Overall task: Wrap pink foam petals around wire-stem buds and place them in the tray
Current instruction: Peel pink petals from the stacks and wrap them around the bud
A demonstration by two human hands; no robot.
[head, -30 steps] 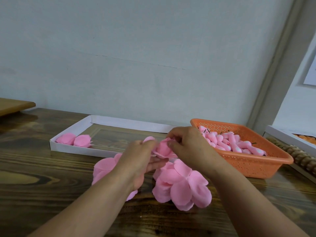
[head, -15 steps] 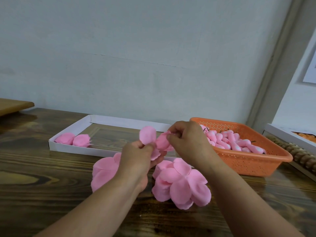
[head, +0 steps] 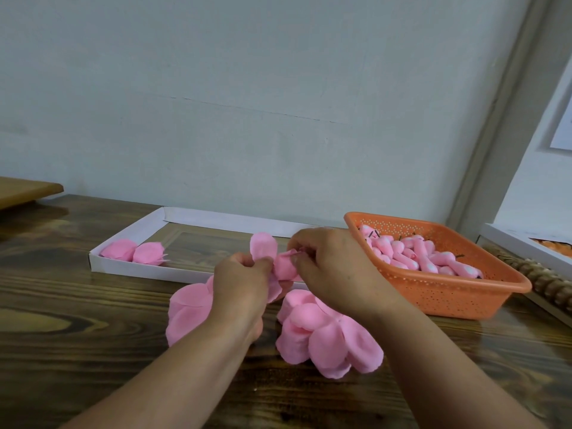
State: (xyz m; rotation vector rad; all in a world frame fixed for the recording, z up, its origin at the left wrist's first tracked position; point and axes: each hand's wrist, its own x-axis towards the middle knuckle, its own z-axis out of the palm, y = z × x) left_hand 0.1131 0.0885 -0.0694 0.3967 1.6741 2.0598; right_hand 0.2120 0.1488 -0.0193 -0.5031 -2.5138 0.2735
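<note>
My left hand [head: 240, 284] and my right hand [head: 331, 267] meet above the table and both pinch one pink foam flower [head: 283, 266]. One of its petals [head: 263, 246] sticks up above my left fingers. Its wire stem is hidden between my fingers. Two piles of loose pink petals lie on the table: one [head: 328, 335] under my right wrist, another [head: 187, 311] partly behind my left hand. The white tray [head: 123, 266] at the back left holds two wrapped pink flowers [head: 133, 250]. An orange basket [head: 445, 292] on the right is full of pink wire-stem buds [head: 414, 253].
The dark wooden table [head: 77, 335] runs to a pale wall. A wooden board [head: 24, 188] juts in at the far left. At the far right stand a white box edge [head: 526, 246] and a brown beaded object [head: 544, 280].
Both hands lifted the flower slightly off the petal piles. One petal came free and now stands up above my left fingers.
</note>
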